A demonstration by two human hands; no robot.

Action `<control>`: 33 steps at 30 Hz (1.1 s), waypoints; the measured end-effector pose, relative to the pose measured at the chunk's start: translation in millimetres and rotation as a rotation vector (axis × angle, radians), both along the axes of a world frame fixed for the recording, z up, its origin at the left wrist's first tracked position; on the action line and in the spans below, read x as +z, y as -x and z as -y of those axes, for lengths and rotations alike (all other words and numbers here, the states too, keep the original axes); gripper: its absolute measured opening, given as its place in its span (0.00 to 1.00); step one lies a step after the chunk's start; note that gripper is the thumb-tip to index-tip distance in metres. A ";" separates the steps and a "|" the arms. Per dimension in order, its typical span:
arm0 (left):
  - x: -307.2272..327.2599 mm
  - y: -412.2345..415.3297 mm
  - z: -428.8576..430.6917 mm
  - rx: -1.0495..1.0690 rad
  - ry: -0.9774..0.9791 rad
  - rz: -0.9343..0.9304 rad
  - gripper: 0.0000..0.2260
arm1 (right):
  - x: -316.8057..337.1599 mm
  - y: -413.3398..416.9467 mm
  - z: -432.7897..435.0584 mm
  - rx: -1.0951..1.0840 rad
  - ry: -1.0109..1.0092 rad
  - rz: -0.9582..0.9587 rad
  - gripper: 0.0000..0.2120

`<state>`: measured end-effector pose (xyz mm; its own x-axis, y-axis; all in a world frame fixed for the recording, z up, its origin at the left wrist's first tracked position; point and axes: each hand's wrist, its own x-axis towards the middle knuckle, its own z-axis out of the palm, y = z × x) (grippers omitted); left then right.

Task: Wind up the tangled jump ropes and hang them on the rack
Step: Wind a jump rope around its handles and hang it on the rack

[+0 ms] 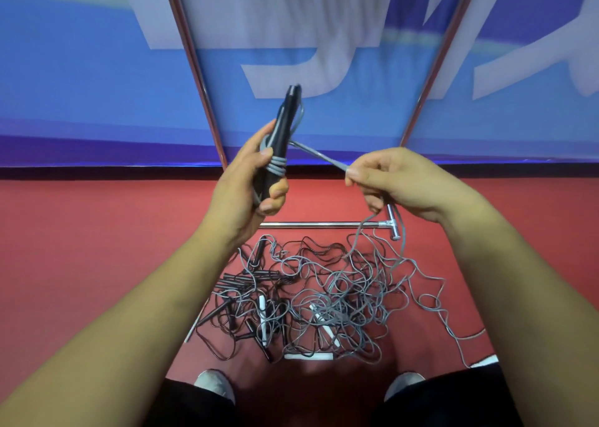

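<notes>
While the left hand (256, 180) grips what looks like two black handles (281, 135) held together, its fingers curl round them and the thumb lies beside the few grey turns wound low on them. The right hand (398, 183) pinches the grey cord (319, 156) between thumb and fingertips, taut across to the handles.

Head view, the only one. From the right hand the cord drops to the red floor (97, 248) and runs into the tangled heap (308, 297), which lies between the rack's base bar (317, 224) and the person's shoes (214, 386).

Risks, as judged:
- The free length seems threaded through other ropes, so drawing in more could lift the heap or cinch a knot.
- The cord hangs just beside the bar's T-joint (390, 224) and may snag there.
- A slack moment could let the turns slide off the handles.

Not resolved:
- The rack's top and any hooks are cut off above. Only two slanted uprights (191, 60) show.
- The cord's far end is lost in the heap.
- The rope count cannot be told.
- The left fingertips are partly hidden behind the handles.
</notes>
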<state>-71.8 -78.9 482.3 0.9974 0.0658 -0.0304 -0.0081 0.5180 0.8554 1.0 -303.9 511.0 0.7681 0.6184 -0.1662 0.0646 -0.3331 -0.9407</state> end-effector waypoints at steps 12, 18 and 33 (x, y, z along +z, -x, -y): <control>-6.9 -6.4 -18.1 0.062 -0.222 -0.140 0.07 | 9.3 0.8 12.6 -0.051 0.167 0.079 0.07; -5.0 -6.7 -17.4 0.069 -0.138 -0.197 0.08 | 17.7 2.9 15.3 -0.117 0.153 0.001 0.09; -15.5 -8.4 -19.0 -0.059 -0.179 -0.258 0.08 | 35.4 0.1 29.0 -0.092 0.298 0.270 0.06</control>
<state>-63.4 -59.9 466.7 0.9606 0.0357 -0.2756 0.2461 0.3519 0.9031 0.9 -332.9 546.4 0.8584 0.5004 -0.1131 0.2529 -0.6045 -0.7553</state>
